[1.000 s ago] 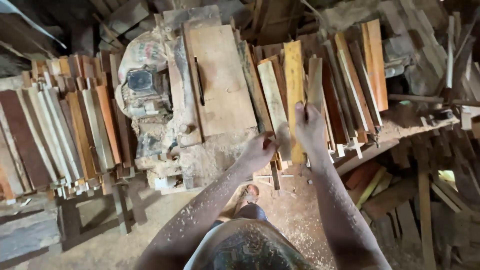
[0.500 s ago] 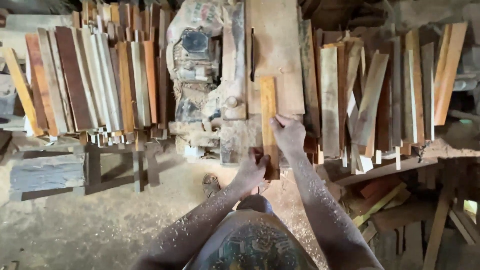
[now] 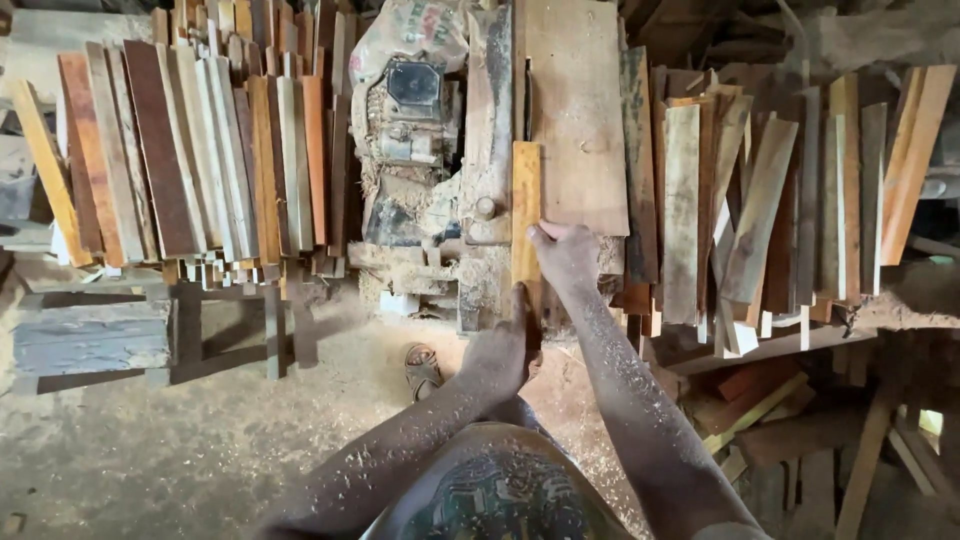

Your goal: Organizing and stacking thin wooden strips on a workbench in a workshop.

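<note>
Head view: both hands, left hand [image 3: 497,352] and right hand [image 3: 565,255], press a yellow plank [image 3: 525,195] on the saw table [image 3: 577,120].

Motor [image 3: 412,140] crowds the strip [image 3: 525,210] on its left; plank stacks [image 3: 200,150] and boards [image 3: 760,200] wall both sides. Open floor [image 3: 150,450] lies below-left.

Bench [image 3: 480,290], sawdust-caked, centre frame. On it: motor [image 3: 410,120] at 11 o'clock, wide board [image 3: 578,120] at 12, narrow slat [image 3: 525,210] between them at centre. Slat stack [image 3: 200,150] at 9 on a trestle [image 3: 230,320]; second stack [image 3: 760,190] at 3. Sandal [image 3: 422,368] on dusty floor [image 3: 150,450] at 7
</note>
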